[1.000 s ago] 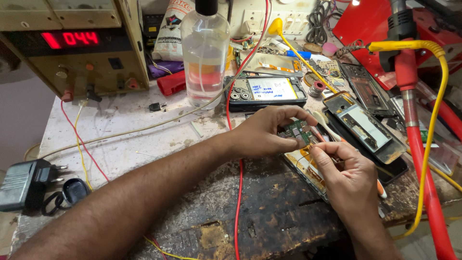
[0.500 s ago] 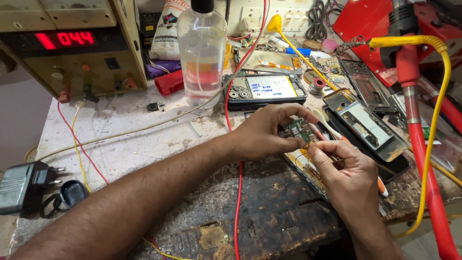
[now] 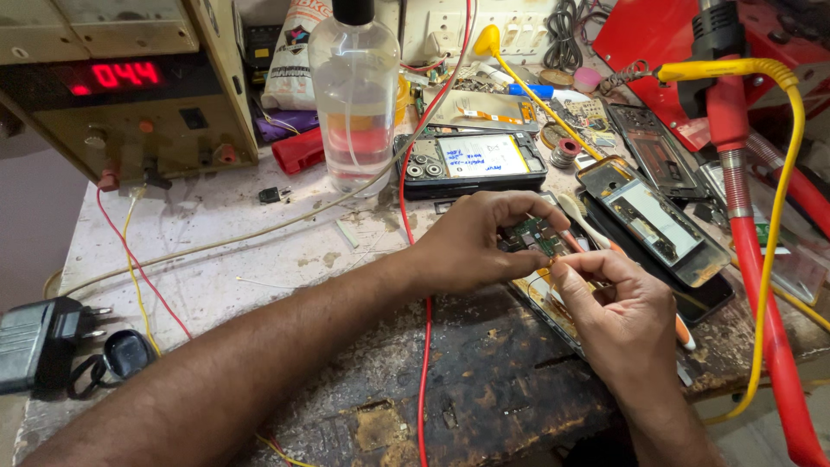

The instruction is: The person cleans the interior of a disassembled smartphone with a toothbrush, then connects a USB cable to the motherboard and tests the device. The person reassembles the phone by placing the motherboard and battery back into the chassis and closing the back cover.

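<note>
A: What sits between the fingers?

B: A small green circuit board point(image 3: 534, 233), flat, studded with tiny metal parts. The left hand point(image 3: 480, 238) pinches it by its edges, fingers curled tight around it, just above an opened phone body point(image 3: 553, 303) lying on the bench.

A: And the other hand?

B: The right hand point(image 3: 618, 311) has thumb and forefinger closed narrowly at the board's lower right corner; whether they grip something thin there, I cannot tell. The other fingers fold under the palm.

A: How do the arms lie?

B: The left forearm runs in from the lower left across the table, wrist bent slightly inward. The right wrist rises from the bottom edge.

A: Around them?

B: A scarred, dark, chipped worktop point(image 3: 450, 389), with a thin red wire point(image 3: 424, 363) trailing under the left wrist. Beyond the hands lie a glossy phone with a pale screen point(image 3: 471, 160), a clear plastic bottle point(image 3: 354, 95), and a boxy power supply with red digits point(image 3: 130, 95). A ribbed red hose point(image 3: 761, 303) and a yellow cable point(image 3: 782, 173) curve on the right.
</note>
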A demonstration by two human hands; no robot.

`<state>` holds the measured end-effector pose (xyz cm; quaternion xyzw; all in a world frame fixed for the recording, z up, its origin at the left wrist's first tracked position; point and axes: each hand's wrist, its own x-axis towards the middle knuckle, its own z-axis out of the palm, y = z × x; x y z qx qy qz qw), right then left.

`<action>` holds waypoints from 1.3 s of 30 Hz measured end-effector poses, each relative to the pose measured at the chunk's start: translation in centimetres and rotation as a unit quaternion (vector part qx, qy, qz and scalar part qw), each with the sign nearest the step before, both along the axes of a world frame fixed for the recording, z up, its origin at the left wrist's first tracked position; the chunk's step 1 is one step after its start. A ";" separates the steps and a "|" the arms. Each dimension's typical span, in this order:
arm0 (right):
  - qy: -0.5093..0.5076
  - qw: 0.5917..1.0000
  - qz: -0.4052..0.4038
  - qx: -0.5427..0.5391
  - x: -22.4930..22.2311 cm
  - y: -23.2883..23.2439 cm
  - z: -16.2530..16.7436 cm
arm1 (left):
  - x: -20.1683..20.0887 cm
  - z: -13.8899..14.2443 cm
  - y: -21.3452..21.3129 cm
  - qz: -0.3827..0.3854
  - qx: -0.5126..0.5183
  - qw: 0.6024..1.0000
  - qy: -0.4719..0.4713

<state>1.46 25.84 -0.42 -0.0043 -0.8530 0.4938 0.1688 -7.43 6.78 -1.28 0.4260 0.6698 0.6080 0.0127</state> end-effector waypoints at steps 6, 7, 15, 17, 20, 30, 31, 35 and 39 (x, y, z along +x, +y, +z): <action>0.012 1.000 0.000 0.015 0.1 -0.1 0.0 | 0.8 0.7 0.1 0.026 -0.014 1.000 0.000; 0.014 1.000 0.000 0.016 0.1 0.0 0.0 | 0.8 0.8 0.1 0.026 -0.017 1.000 -0.005; 0.022 1.000 0.007 0.021 0.0 0.1 -0.2 | 1.2 0.9 0.1 0.032 -0.023 0.999 -0.026; 0.021 1.000 0.005 0.019 0.0 0.0 -0.2 | 1.2 1.0 0.1 0.031 -0.021 0.999 -0.028; 0.024 0.999 0.005 0.023 0.1 0.0 -0.1 | 1.2 1.2 0.1 0.016 -0.004 0.999 -0.038; 0.028 0.999 0.003 0.032 0.2 -0.2 0.1 | 0.6 1.1 0.0 0.011 -0.037 0.995 -0.097; 0.025 0.999 0.002 0.030 0.2 -0.2 0.1 | 0.5 0.8 0.0 -0.013 -0.007 0.994 -0.105; 0.020 0.999 0.000 0.029 0.1 -0.2 0.1 | -0.1 -0.2 0.3 -0.056 0.026 0.992 -0.108; 0.021 0.999 0.003 0.028 0.1 -0.1 0.0 | -0.3 -0.5 0.4 -0.066 0.032 0.992 -0.103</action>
